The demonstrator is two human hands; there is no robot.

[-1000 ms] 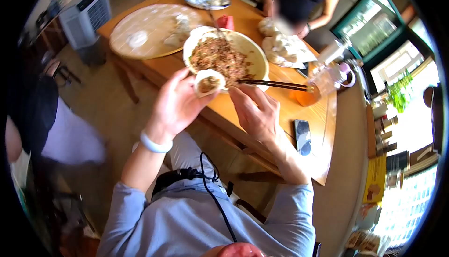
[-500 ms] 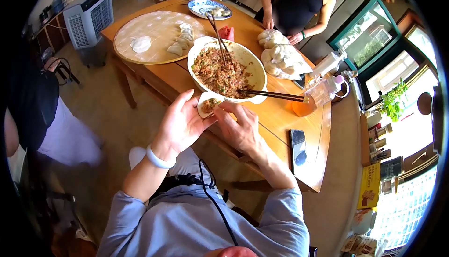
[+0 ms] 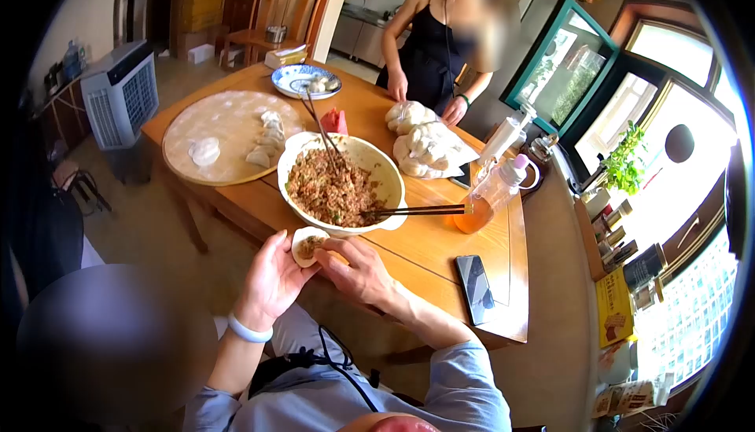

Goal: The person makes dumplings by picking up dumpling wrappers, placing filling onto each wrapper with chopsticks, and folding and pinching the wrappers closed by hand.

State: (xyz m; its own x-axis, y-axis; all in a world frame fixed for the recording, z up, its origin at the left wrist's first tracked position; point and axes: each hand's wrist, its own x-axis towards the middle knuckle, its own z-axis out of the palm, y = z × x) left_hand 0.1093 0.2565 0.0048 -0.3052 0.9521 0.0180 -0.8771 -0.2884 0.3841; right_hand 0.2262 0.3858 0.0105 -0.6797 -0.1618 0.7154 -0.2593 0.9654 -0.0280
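A round dumpling wrapper (image 3: pixel 300 257) with a small lump of meat filling rests on the fingers of my left hand (image 3: pixel 266 284), thumb raised beside it. My right hand (image 3: pixel 358 272) pinches the wrapper's right edge with its fingertips, and the wrapper is still unfolded around the filling. Just beyond both hands stands a white bowl (image 3: pixel 391 178) of minced filling (image 3: pixel 326 184). One pair of chopsticks (image 3: pixel 321 132) stands in the filling; another pair (image 3: pixel 421 211) lies across the bowl's right rim.
A floured round board (image 3: pixel 224 121) carries folded dumplings (image 3: pixel 267 139) and wrappers (image 3: pixel 204 151). Beyond are a blue-white plate (image 3: pixel 292 78) and bagged dough pieces (image 3: pixel 429 147). A bottle (image 3: pixel 480 200) and phone (image 3: pixel 474 289) are right. Another person (image 3: pixel 429 51) stands across; a blurred shape fills lower left.
My view has tilted upward, so the table and hands sit lower and further left. Both hands stay on the wrapper. A blurred round shape has come into the lower left.
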